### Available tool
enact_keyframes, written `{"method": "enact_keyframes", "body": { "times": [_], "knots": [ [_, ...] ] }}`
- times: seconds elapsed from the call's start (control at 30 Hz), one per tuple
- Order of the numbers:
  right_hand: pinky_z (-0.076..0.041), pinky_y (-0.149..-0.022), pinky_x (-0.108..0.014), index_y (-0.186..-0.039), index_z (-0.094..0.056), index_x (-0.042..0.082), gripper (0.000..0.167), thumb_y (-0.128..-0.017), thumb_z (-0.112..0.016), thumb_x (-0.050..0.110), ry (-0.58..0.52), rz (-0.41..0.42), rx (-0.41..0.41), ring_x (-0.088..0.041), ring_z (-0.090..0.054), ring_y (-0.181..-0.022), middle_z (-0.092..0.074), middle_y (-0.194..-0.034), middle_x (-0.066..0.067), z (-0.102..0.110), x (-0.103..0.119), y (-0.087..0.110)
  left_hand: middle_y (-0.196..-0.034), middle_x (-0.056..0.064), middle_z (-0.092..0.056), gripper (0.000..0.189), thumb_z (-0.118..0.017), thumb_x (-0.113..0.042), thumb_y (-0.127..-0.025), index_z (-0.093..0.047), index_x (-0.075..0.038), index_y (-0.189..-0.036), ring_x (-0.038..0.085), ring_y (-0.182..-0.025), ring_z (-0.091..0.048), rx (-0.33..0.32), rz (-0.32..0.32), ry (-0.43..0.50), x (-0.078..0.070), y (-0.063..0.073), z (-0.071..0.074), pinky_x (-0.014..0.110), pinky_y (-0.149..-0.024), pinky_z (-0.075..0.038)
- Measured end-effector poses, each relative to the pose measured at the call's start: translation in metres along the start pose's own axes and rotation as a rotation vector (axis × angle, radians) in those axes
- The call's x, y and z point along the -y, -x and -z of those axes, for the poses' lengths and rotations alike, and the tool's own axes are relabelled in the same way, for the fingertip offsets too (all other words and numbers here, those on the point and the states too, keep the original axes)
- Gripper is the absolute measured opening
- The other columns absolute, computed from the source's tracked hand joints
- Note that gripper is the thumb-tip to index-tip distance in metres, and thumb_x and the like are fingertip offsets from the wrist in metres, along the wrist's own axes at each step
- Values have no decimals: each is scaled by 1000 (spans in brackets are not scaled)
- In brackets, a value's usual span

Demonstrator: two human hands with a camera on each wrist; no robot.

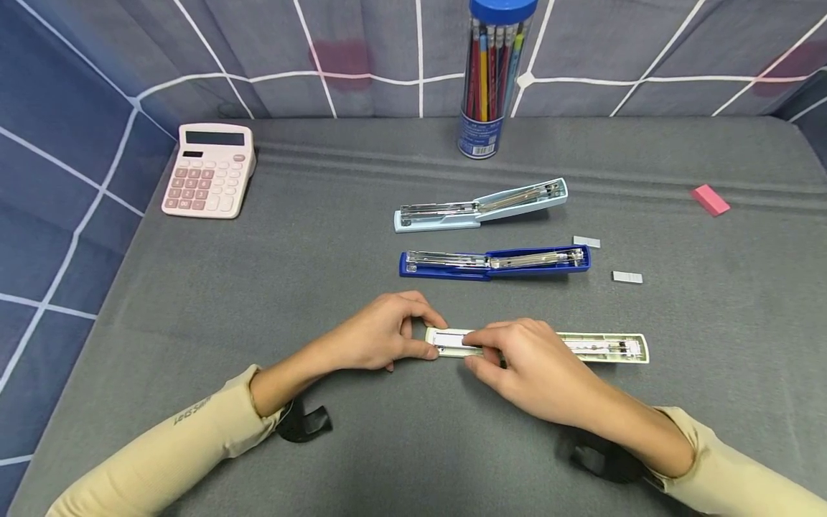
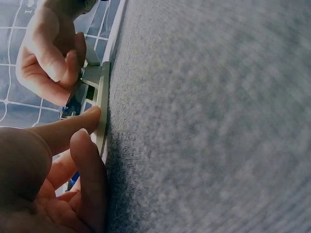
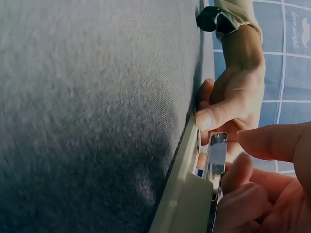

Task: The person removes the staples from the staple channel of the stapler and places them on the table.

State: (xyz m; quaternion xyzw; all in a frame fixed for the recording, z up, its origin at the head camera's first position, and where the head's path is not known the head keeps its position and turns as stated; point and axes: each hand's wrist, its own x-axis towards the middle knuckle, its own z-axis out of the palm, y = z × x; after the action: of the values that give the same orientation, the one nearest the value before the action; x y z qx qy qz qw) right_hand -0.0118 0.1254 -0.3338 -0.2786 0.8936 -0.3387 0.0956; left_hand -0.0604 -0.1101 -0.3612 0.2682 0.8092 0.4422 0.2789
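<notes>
A pale cream-green stapler (image 1: 604, 347) lies opened out flat on the grey cloth, its metal magazine (image 3: 216, 150) showing. My left hand (image 1: 375, 336) holds its left end between thumb and index finger; the thumb presses the near edge in the left wrist view. Over the stapler's middle is my right hand (image 1: 533, 366), fingers bent, index fingertip at the metal channel. Whether those fingers pinch anything is hidden. A whitish strip (image 1: 449, 339) shows in the channel between the two hands.
Beyond the hands lie an opened dark blue stapler (image 1: 452, 267) and an opened light blue stapler (image 1: 439, 215). Two staple strips, one (image 1: 627, 277) nearer, lie to their right. A pink eraser (image 1: 711, 200), a pencil tub (image 1: 481, 133) and a pink calculator (image 1: 208, 172) stand farther back.
</notes>
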Motion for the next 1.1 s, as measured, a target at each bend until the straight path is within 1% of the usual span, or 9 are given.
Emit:
{"method": "enact_keyframes", "body": {
  "times": [0.07, 0.17, 0.3, 0.4, 0.5, 0.63, 0.8, 0.9, 1.1],
  "knots": [
    [-36, -46, -22, -105, -75, 9, 17, -90, -70, 15, -84, -42, 31, 3, -36, -51, -43, -59, 19, 1, -1, 1, -98, -3, -61, 25, -81, -12, -83, -73, -10, -106, 12, -42, -51, 0, -1, 3, 0, -1, 0, 30, -36, -49],
    [-33, -41, -21, -112, -73, 3, 23, -92, -69, 14, -262, -113, 86, 2, -35, -48, -45, -58, 16, 4, -2, 3, -98, -3, -61, 25, -82, -12, -83, -73, -10, -106, 11, -42, -51, 0, -1, 1, 0, -1, -1, 30, -36, -48],
    [-30, -40, -22, -120, -65, -6, 32, -95, -65, 14, -481, -175, 171, -1, -37, -50, -53, -60, 10, 7, -5, 4, -98, -3, -61, 25, -82, -12, -83, -73, -10, -106, 11, -43, -51, 0, -2, -5, -1, -1, -1, 29, -36, -48],
    [-30, -37, -22, -127, -57, -12, 42, -98, -61, 17, -594, -219, 241, -2, -37, -48, -58, -61, 4, 8, -5, 5, -99, -2, -61, 25, -82, -11, -83, -73, -10, -106, 11, -42, -51, 0, -4, -5, -1, -1, 0, 29, -37, -48],
    [-31, -33, -21, -132, -51, -14, 47, -99, -59, 19, -678, -272, 284, -4, -38, -44, -60, -62, -2, 9, -4, 5, -99, -2, -61, 25, -82, -11, -83, -72, -10, -106, 11, -42, -51, 1, -3, -1, 0, -1, 0, 29, -37, -48],
    [-32, -31, -22, -135, -47, -14, 50, -100, -58, 19, -811, -337, 296, -5, -40, -41, -60, -60, -6, 9, -5, 5, -99, -3, -61, 25, -82, -12, -83, -73, -10, -106, 11, -42, -51, 2, -1, -3, -1, -1, 0, 29, -37, -48],
    [-33, -32, -17, -135, -44, -16, 52, -99, -58, 18, -984, -400, 287, -3, -43, -40, -58, -56, -3, 9, -5, 8, -97, -3, -61, 25, -82, -13, -83, -73, -11, -106, 11, -42, -51, -3, -4, -8, -1, -1, -1, 29, -37, -48],
    [-34, -34, -15, -135, -44, -16, 52, -99, -58, 18, -1035, -434, 276, -3, -44, -42, -57, -56, -2, 8, -4, 9, -97, -3, -61, 25, -82, -12, -82, -73, -11, -105, 11, -43, -51, -4, -4, -8, -1, 0, -1, 29, -37, -48],
    [-36, -36, -14, -136, -44, -12, 50, -99, -57, 18, -1074, -491, 247, -4, -46, -43, -56, -57, -1, 5, -2, 10, -97, -3, -61, 25, -82, -12, -82, -73, -10, -106, 11, -43, -51, -5, -4, -4, -1, -1, -1, 29, -36, -48]
  ]
}}
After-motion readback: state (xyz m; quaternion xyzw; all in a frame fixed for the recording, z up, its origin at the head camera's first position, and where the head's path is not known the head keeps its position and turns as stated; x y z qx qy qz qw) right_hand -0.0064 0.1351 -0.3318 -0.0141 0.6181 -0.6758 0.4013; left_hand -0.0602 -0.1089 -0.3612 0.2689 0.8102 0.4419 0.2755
